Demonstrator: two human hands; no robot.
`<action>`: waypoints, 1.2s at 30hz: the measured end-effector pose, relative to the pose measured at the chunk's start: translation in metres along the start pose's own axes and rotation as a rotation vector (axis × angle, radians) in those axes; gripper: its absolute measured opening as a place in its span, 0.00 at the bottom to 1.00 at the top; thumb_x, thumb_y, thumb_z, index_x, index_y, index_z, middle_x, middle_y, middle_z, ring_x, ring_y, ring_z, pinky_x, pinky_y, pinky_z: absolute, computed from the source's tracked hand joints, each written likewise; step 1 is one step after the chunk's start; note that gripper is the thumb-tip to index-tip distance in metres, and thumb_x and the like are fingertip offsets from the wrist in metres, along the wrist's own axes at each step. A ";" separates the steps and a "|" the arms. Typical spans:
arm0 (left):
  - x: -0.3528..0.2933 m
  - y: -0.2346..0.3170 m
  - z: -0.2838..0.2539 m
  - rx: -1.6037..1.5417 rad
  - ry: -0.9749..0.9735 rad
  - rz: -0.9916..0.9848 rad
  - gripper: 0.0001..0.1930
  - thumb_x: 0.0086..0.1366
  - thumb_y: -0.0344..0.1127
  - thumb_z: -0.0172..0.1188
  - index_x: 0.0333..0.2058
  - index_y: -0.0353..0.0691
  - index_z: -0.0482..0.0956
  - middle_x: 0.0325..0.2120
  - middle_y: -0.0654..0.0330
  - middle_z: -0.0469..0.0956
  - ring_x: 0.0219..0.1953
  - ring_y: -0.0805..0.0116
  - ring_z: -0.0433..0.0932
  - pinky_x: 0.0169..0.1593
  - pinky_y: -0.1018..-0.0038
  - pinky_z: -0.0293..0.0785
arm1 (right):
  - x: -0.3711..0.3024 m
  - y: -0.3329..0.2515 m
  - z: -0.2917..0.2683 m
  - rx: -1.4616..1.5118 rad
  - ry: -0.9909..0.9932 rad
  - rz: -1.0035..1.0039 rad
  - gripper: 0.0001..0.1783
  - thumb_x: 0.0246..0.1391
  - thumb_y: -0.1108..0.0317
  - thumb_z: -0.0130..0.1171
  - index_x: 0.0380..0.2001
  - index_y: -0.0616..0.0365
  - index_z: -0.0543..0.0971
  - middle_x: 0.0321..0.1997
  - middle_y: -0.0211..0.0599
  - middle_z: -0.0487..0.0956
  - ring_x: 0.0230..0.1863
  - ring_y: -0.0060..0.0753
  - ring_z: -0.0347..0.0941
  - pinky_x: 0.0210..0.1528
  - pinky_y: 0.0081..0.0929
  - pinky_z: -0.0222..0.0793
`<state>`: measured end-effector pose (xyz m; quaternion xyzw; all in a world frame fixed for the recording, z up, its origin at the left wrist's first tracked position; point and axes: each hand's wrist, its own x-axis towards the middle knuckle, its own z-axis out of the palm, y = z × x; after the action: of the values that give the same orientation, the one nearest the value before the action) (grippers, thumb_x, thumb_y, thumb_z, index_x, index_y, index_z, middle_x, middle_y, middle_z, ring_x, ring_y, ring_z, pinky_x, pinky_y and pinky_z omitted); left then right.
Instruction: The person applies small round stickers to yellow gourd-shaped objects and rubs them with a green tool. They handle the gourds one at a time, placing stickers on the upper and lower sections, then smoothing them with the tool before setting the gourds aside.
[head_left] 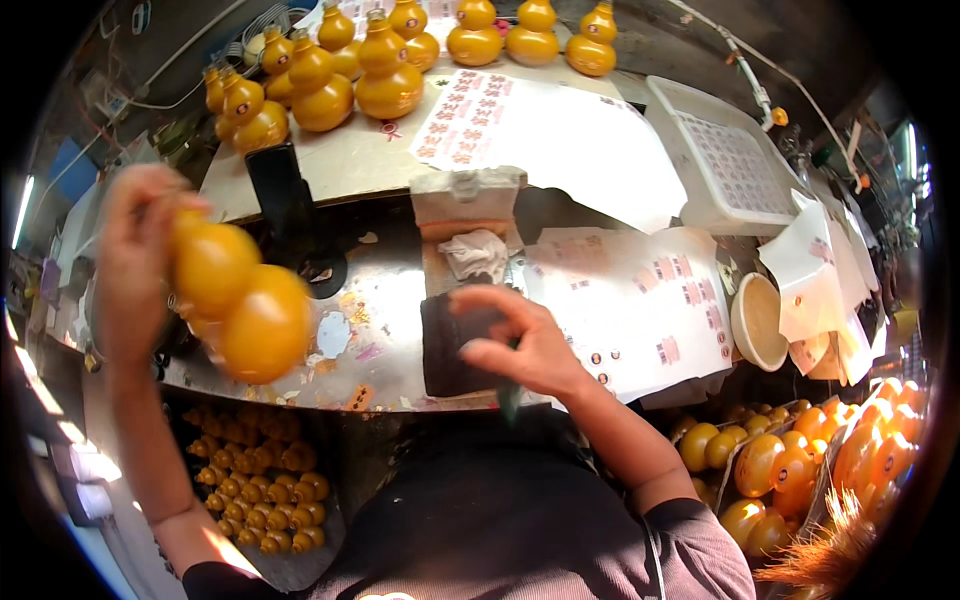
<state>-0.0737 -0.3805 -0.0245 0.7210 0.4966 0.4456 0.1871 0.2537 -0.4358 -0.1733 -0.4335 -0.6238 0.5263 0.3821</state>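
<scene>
My left hand, blurred by motion, is raised at the left with its fingers wrapped round the neck of a glossy yellow gourd-shaped bottle. The bottle hangs tilted above the bench, its round base toward my body. Over a black pad at the bench's front edge, my right hand has its thumb and fingers apart, holding nothing that I can see. Under that hand shows a blurred dark green thing, too smeared to name. Beyond the pad lies a crumpled white cloth.
Several finished-looking gourd bottles line the back board. A black phone-like stand rises at left. Printed sticker sheets cover the right side, near a white plastic tray and a round bowl. More gourds fill crates below.
</scene>
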 end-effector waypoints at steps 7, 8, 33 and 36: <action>0.033 -0.045 0.184 -0.301 -0.332 -0.163 0.12 0.61 0.35 0.63 0.35 0.36 0.69 0.34 0.58 0.75 0.35 0.72 0.78 0.32 0.77 0.71 | 0.022 0.008 -0.011 -0.491 -0.018 0.039 0.52 0.34 0.41 0.70 0.60 0.56 0.64 0.48 0.53 0.77 0.52 0.51 0.73 0.52 0.37 0.69; 0.030 -0.050 0.195 -0.141 -0.236 -0.137 0.15 0.61 0.36 0.63 0.42 0.35 0.71 0.41 0.55 0.75 0.43 0.66 0.77 0.41 0.75 0.72 | 0.023 0.024 -0.015 -0.476 0.000 0.100 0.50 0.34 0.40 0.70 0.58 0.57 0.66 0.46 0.52 0.78 0.50 0.50 0.74 0.52 0.36 0.69; -0.099 -0.060 0.241 0.052 -0.167 0.269 0.45 0.46 0.28 0.72 0.62 0.46 0.59 0.66 0.51 0.49 0.66 0.50 0.52 0.66 0.59 0.53 | -0.197 0.160 -0.183 -0.016 1.608 0.172 0.03 0.56 0.70 0.57 0.30 0.58 0.75 0.25 0.21 0.72 0.25 0.11 0.61 0.26 0.14 0.55; -0.098 -0.057 0.243 0.061 -0.178 0.260 0.44 0.48 0.30 0.71 0.63 0.46 0.58 0.65 0.51 0.51 0.66 0.51 0.52 0.66 0.59 0.51 | -0.189 0.123 -0.142 -0.469 1.102 0.301 0.11 0.56 0.73 0.54 0.42 0.56 0.79 0.22 0.25 0.73 0.23 0.16 0.65 0.26 0.18 0.61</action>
<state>0.0853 -0.4004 -0.2395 0.8212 0.3936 0.3854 0.1490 0.4661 -0.5589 -0.2764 -0.7974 -0.3659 0.1219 0.4642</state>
